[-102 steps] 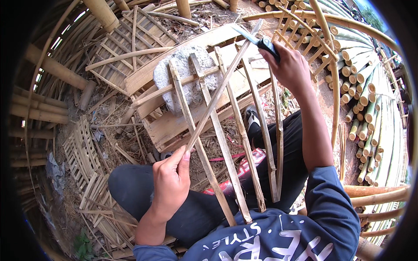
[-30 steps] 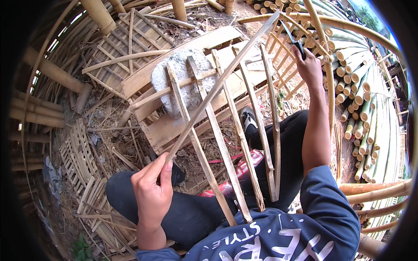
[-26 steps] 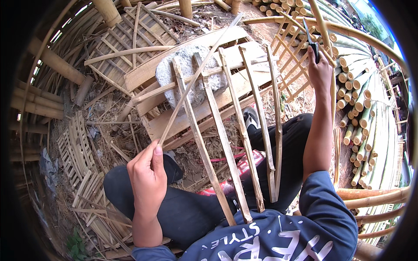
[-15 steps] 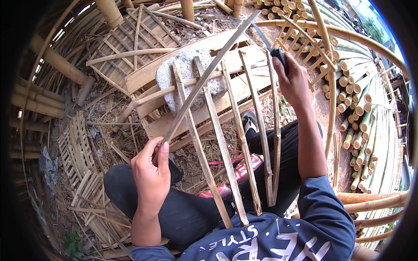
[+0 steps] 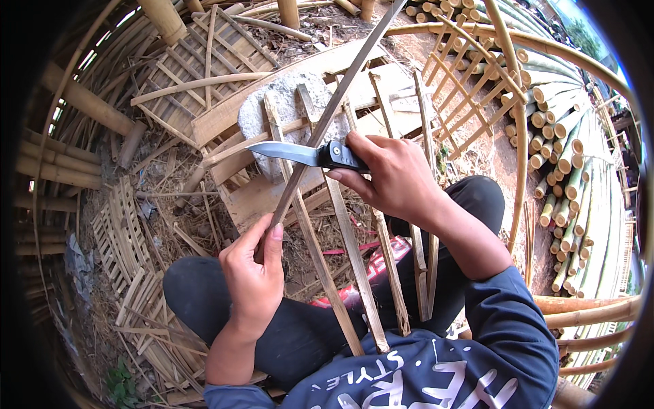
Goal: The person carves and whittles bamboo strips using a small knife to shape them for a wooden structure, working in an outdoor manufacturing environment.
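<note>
Between thumb and fingers, my left hand [image 5: 253, 273] pinches the lower end of a long grey-brown bamboo strip [image 5: 347, 78], which slants up and away to the right. My right hand [image 5: 395, 170] is wrapped round the black handle of a folding knife [image 5: 289, 153]. Its blade is out, pointing left, and lies across the strip a little above my left hand; whether the edge touches the strip I cannot tell. Below both hands a bamboo frame of several spaced slats [image 5: 345, 235] leans from my lap onto a pale stone block [image 5: 255, 112].
Wooden boards [image 5: 225, 123] lie under and around the stone. Slatted bamboo panels [image 5: 197, 61] rest at the far left, with loose strips [image 5: 146, 293] at the near left. Cut bamboo poles [image 5: 558, 157] are stacked at the right, behind a curved bamboo hoop [image 5: 519, 136].
My right hand has swung the knife from the strip's far upper end down and left to near my left hand. My left hand has shifted slightly right, still gripping the strip.
</note>
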Tool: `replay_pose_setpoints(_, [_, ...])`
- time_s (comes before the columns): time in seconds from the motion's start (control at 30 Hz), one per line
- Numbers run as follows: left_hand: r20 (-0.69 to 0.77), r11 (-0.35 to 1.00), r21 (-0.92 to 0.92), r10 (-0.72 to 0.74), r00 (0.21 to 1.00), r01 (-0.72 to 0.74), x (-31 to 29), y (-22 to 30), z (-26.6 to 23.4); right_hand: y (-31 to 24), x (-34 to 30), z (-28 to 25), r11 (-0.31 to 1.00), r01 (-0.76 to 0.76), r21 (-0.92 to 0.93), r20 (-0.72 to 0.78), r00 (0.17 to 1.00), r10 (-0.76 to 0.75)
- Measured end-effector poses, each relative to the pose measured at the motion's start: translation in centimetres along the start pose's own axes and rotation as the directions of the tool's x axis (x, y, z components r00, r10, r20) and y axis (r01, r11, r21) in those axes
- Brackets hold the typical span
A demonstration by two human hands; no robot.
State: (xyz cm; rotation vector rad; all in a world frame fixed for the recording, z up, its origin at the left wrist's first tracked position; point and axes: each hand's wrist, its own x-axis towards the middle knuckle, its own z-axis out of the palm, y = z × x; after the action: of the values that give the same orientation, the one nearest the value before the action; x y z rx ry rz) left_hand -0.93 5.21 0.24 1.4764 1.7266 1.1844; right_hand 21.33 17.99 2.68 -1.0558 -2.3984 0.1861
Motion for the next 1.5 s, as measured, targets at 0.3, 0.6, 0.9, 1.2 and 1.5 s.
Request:
replay_pose_setpoints(0.3, [-0.081, 0.97, 0.168, 0.189, 0.979, -0.173, 0.0, 0.8, 0.2, 1.0, 0.6, -0.7, 0.989, -0.053, -0.141, -0.098, 0.994, 0.039])
replay_pose_setpoints(0.6, [0.048, 0.984, 0.126, 0.122, 0.991, -0.127, -1.2, 0.8, 0.3, 9.1, 0.0, -4.4, 0.901, -0.434, 0.003, -0.161, 0.889, 0.429])
replay_pose_setpoints(0.9, [0.032, 0.986, 0.081, 0.14, 0.99, -0.143, -0.1, 1.0, -0.1, 2.9, 0.0, -1.9, 0.996, -0.088, 0.008, -0.017, 0.996, 0.088])
replay_pose_setpoints(1.2, [0.022, 0.972, 0.139, 0.186, 0.982, -0.187, -0.4, 1.3, -0.9, 3.2, 0.6, -1.5, 0.996, -0.04, -0.076, -0.095, 0.995, 0.033])
replay_pose_setpoints(1.5, [0.079, 0.97, 0.14, 0.191, 0.978, -0.2, -1.4, 0.9, -1.2, 12.3, 0.6, -5.7, 0.885, -0.442, -0.145, -0.31, 0.87, 0.384])
